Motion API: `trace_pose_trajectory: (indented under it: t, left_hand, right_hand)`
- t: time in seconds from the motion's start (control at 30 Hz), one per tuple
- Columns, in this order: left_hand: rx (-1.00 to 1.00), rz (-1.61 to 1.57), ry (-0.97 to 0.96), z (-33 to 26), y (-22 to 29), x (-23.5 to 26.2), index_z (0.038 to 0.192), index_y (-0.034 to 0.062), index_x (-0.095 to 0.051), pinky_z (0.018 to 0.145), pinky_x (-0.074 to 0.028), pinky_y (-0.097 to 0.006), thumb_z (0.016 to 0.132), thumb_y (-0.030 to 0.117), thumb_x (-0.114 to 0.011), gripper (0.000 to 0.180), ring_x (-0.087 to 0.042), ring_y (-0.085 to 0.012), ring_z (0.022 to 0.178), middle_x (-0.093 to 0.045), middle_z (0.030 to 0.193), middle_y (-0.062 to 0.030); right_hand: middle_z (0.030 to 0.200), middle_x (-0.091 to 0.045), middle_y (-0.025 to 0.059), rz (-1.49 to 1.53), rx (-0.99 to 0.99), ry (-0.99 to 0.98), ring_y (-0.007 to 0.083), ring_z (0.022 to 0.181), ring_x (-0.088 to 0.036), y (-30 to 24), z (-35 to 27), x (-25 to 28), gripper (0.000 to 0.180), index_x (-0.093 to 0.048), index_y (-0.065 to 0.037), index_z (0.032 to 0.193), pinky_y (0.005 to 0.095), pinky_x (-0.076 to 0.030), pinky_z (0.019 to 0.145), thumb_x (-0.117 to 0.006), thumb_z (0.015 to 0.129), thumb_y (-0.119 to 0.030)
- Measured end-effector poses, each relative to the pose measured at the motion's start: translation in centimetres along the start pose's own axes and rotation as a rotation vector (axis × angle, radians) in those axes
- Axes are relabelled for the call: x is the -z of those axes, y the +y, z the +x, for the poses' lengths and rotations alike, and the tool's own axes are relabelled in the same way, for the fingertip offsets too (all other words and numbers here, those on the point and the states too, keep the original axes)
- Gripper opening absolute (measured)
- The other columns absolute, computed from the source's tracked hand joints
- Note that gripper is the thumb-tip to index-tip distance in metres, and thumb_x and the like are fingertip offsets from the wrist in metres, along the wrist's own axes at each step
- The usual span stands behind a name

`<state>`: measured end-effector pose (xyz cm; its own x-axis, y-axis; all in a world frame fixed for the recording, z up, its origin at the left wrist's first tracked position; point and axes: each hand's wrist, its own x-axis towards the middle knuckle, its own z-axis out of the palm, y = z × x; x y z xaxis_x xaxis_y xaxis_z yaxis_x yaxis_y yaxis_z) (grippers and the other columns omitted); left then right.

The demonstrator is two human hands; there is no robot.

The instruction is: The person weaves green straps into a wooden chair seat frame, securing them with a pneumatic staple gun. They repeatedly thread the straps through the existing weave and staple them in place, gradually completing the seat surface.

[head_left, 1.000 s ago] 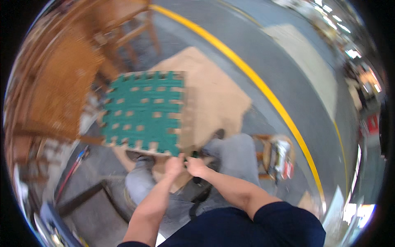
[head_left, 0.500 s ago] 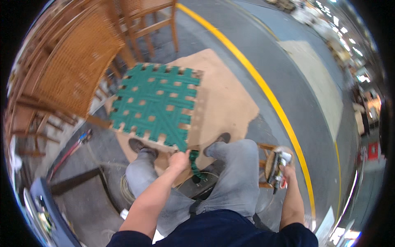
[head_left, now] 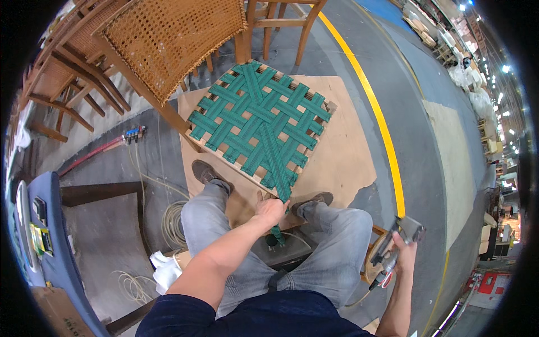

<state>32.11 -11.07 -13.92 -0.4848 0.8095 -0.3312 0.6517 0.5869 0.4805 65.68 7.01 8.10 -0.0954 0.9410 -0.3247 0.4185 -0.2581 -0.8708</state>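
Our left hand [head_left: 270, 210] pinches soft, limp green webbing [head_left: 279, 168] at the seat frame [head_left: 328, 106] edge; our right hand [head_left: 405, 247] grips a heavy-looking staple gun [head_left: 396, 247].

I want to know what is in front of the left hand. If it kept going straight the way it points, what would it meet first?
The left hand, gripping the green strap, points up the picture; it would likely meet the near edge of the wooden seat frame first, though depth is unclear.
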Motion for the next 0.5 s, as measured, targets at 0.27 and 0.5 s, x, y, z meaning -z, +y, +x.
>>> trace_pose_trajectory:
  t: [0.27, 0.5]
  left_hand:
    - [-0.039, 0.000, -0.171, 0.4, 0.2, 1.4, 0.119, 0.0106, -0.073, 0.119, -0.016, -0.063, 0.105, 0.047, -0.039, 0.051, -0.060, -0.0327, 0.124, -0.072, 0.120, -0.0140]
    - [-0.025, -0.015, -0.258, 0.1, -0.2, 2.7, 0.122, 0.0095, -0.072, 0.121, -0.013, -0.063, 0.105, 0.051, -0.036, 0.057, -0.048, -0.0374, 0.138, -0.062, 0.139, -0.0164]
  right_hand:
    - [0.079, -0.066, 0.0044, -0.157, -0.187, -0.699, 0.0145, 0.062, -0.062, -5.0, 0.4, -22.0, 0.029, -0.066, -0.003, 0.105, 0.0300, -0.049, 0.053, -0.077, 0.091, -0.025]
    - [0.084, -0.067, 0.0065, -0.240, -0.136, -0.733, 0.0150, 0.057, -0.063, -3.5, -0.1, -28.7, 0.030, -0.064, 0.001, 0.108, 0.0295, -0.047, 0.046, -0.075, 0.093, -0.022]
